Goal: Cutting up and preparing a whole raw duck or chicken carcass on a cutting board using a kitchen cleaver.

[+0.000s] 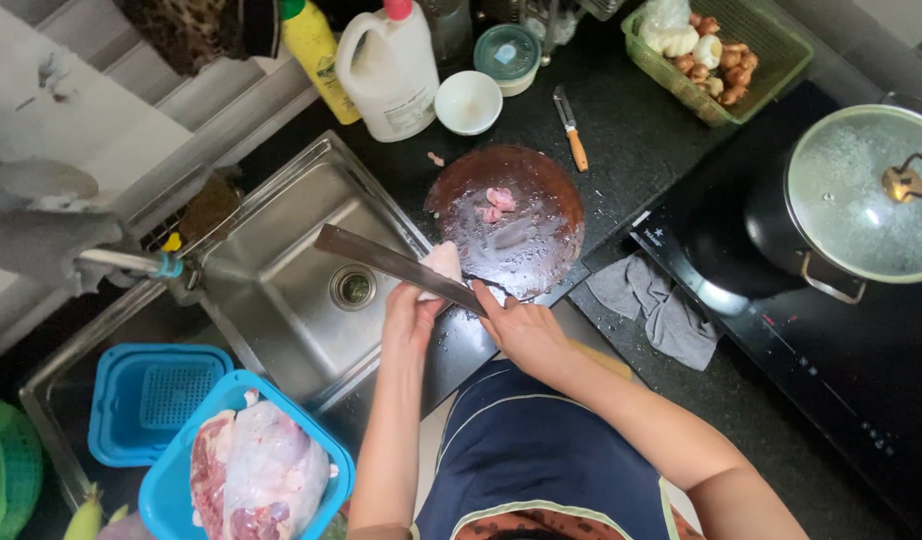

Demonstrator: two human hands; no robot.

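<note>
A big pot (pixel 861 200) with a glass lid sits at the counter's right edge. A green basket (pixel 771 45) (full of garlic and shallots) fills the far corner. A grey rag (pixel 656 305) lies near the front edge.

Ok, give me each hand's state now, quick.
Left hand: closed on a pale piece of meat.
Right hand: closed on the cleaver handle.

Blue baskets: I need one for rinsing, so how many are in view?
2. One empty blue basket sits left of the sink; another in front holds raw meat. More may lie out of view.
</note>
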